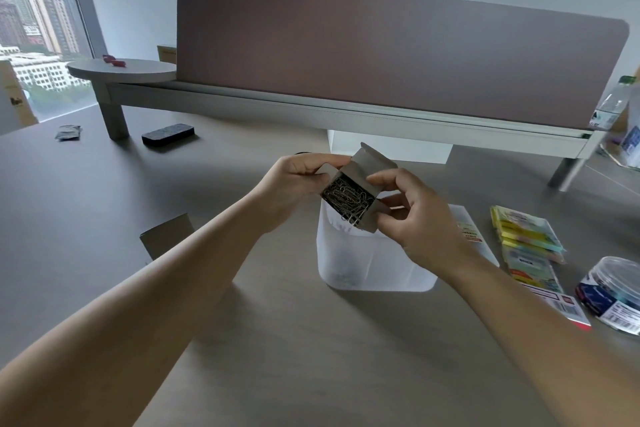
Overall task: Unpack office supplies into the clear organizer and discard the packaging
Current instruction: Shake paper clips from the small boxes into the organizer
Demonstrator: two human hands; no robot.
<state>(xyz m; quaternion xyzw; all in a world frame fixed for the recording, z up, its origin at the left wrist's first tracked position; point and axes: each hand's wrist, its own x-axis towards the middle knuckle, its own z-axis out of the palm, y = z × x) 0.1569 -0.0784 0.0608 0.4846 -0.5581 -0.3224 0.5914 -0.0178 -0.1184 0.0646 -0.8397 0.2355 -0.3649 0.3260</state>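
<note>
A small grey cardboard box [363, 168] full of metal paper clips [348, 202] is held tilted over the clear organizer [367, 263], its flaps open toward me. My left hand [294, 180] grips the box's left side. My right hand [412, 215] pinches its right side and a flap. A few clips hang out of the box mouth into the organizer's top. Sticky-note packs [526, 236] and a round clear tub [613, 291] lie to the right of the organizer.
A flat cardboard piece [166, 236] lies left on the grey table. A black eraser [168, 134] and a dark wrapper [68, 132] sit at the far left. A desk divider [398, 55] and shelf cross the back; a water bottle [613, 104] stands right. A person stands behind.
</note>
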